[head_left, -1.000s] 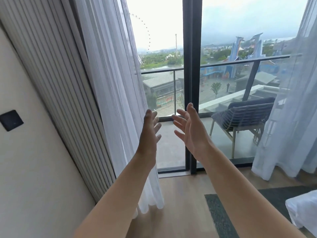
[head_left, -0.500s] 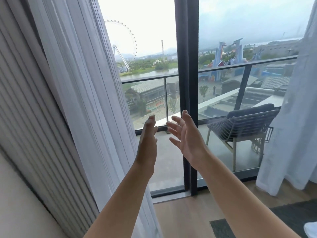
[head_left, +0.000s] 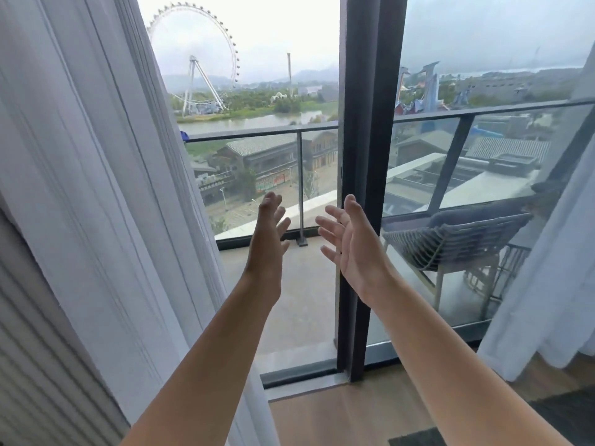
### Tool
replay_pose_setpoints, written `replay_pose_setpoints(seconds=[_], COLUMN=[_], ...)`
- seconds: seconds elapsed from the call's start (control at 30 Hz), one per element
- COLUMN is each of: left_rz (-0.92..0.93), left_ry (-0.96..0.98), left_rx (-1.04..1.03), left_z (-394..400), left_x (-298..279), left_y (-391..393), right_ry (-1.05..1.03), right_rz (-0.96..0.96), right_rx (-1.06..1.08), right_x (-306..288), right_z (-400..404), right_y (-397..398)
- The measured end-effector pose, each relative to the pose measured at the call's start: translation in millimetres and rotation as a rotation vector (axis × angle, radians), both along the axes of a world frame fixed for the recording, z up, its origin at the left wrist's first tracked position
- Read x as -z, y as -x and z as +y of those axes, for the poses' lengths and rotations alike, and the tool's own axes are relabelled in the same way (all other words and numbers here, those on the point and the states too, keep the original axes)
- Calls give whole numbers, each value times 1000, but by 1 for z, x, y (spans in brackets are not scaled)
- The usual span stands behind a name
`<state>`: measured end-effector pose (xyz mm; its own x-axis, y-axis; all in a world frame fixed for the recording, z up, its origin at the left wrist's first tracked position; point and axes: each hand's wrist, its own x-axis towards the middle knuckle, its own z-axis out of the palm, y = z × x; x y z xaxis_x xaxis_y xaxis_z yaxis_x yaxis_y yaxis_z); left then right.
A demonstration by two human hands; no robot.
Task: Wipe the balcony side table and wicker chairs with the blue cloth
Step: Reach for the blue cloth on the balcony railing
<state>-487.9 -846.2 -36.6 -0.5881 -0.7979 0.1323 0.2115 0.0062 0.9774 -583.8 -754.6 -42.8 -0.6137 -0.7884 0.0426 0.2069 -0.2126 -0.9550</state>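
Note:
Both my arms reach forward toward the balcony glass. My left hand (head_left: 267, 239) and my right hand (head_left: 349, 244) are raised side by side with palms facing each other, fingers spread and relaxed, holding nothing. Outside on the right stands a grey wicker chair (head_left: 457, 239) with a dark cushion, seen through the pane. A small blue patch, possibly the blue cloth (head_left: 184, 135), shows on the railing at the curtain's edge. No side table is visible.
A dark door frame post (head_left: 370, 188) stands just behind my right hand. White sheer curtains (head_left: 106, 188) hang on the left and far right. A glass railing (head_left: 273, 132) bounds the concrete balcony floor. Wooden floor and a dark rug corner (head_left: 415, 439) lie below.
I have moved closer to the glass door and the view has swung left, so the wall is gone and the ferris wheel shows. Both hands stay raised and empty.

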Motion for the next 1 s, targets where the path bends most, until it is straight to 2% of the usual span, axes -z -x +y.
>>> replay_pose_setpoints(seconds=[0.17,0.4,0.63,0.83,1.0], left_rz=[-3,-6,-28,-13,57], left_ry=[-56,-29,-77,-33,-89], left_rx=[-57,-211,-291,-329,-340], left_z=[-56,-132,-196,-284,-370], left_x=[9,2,14,32,40], left_y=[55,119,144,160,172], right_ry=[-19,-10,-50,-105,-143], right_rz=[-12,-56,-27,16,12], right_rx=[-35,-139,-196,-200,-166], right_x=[14,8,26,42,38], right_z=[-57,-139,-216,-300,-376], right_y=[60,143,175,205,223])
